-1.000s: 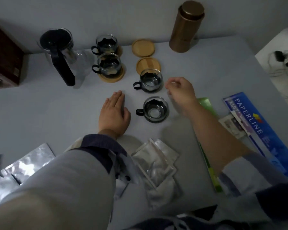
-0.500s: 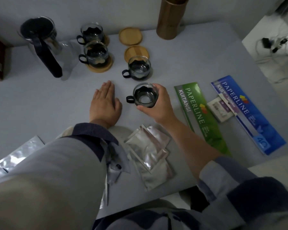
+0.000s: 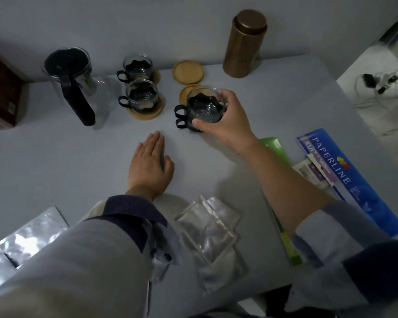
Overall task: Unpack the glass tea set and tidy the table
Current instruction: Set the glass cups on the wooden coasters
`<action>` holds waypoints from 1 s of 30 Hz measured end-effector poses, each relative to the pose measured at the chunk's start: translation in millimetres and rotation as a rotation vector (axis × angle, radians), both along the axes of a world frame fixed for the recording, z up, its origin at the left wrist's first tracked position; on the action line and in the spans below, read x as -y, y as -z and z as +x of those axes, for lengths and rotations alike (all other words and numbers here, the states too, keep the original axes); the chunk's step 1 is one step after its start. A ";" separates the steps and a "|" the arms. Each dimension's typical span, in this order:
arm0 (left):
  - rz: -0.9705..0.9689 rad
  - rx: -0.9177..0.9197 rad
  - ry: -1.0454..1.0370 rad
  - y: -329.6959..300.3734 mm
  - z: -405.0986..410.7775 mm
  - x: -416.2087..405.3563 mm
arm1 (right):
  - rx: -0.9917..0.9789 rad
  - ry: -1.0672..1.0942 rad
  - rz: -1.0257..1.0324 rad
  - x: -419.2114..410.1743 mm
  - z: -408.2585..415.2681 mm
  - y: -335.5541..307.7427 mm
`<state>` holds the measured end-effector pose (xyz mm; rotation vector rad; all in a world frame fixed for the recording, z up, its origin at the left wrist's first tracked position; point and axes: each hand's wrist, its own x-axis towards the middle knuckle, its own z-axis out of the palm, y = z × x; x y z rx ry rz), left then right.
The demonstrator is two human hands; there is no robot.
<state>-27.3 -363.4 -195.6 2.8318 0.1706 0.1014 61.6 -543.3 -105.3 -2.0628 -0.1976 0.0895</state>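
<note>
Head view: grey table (image 3: 55,161) against pale wall (image 3: 170,24).

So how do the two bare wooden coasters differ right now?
The far coaster lies fully in view with nothing on it or over it; the near coaster is half hidden behind the cup that the right hand grips. The far one sits closer to the bronze canister. Both are round, rimmed, light wood.

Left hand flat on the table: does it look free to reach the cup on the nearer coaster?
Probably yes. The left hand lies open, holding nothing, and bare table separates it from the cup on the nearer coaster. Nothing stands between.
</note>
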 end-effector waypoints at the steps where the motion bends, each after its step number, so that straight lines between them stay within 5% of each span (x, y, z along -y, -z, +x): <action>1: -0.002 0.000 -0.001 -0.4 0.5 -0.1 | 0.004 -0.009 -0.010 -3.1 12.5 -5.1; 14: -0.055 0.013 -0.038 1.5 7.4 -4.3 | -0.034 0.001 -0.177 -55.6 155.4 12.7; 30: -0.063 0.007 -0.043 6.9 10.2 -7.4 | -0.110 0.018 -0.306 -68.3 190.9 35.1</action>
